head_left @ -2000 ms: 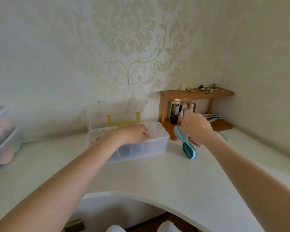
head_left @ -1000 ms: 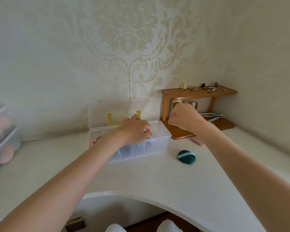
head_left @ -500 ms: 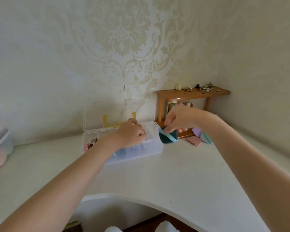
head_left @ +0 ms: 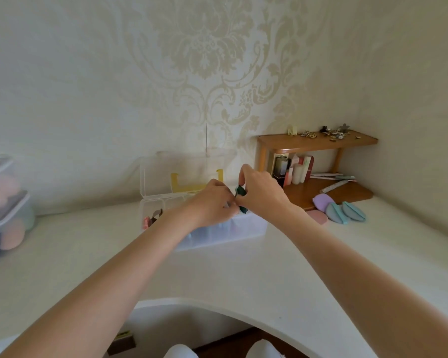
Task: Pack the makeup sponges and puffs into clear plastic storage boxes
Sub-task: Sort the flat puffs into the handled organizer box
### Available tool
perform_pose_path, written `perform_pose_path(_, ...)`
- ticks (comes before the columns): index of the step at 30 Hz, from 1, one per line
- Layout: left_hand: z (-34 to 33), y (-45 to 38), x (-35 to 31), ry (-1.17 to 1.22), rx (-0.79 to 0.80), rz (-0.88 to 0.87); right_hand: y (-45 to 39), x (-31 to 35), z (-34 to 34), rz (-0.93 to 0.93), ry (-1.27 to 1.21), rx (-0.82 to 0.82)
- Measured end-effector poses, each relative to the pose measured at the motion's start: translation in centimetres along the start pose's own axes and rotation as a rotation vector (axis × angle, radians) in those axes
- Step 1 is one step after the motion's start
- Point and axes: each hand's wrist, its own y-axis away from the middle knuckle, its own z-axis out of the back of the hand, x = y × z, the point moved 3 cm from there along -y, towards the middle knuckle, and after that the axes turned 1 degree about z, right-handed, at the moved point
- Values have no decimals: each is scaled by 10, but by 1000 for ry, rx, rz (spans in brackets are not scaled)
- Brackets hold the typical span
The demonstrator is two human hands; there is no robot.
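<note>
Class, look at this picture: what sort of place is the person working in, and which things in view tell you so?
Probably a home dressing corner. Damask wallpaper backs a white curved counter, a small wooden shelf holds trinkets and cosmetics, and makeup puffs lie beside it.

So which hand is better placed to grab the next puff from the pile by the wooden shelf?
Right. The right hand is nearer the loose puffs once it drops the dark green puff into the clear box; the left hand would have to cross over.
</note>
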Motion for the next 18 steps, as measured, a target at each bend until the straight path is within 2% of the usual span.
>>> perform_pose_path(6,11,0,5,51,-54,53,-3,-9,-14,-16,-9,37)
perform_pose_path(9,13,2,5,26,-56,44,-2,-8,-8,45,-65,161)
perform_pose_path(13,10,0,2,-115,-3,85,-4,-6,-3,50,-45,313)
perform_pose_path(18,5,-12,-11,-432,77,120,-9,-8,-7,17,-40,287)
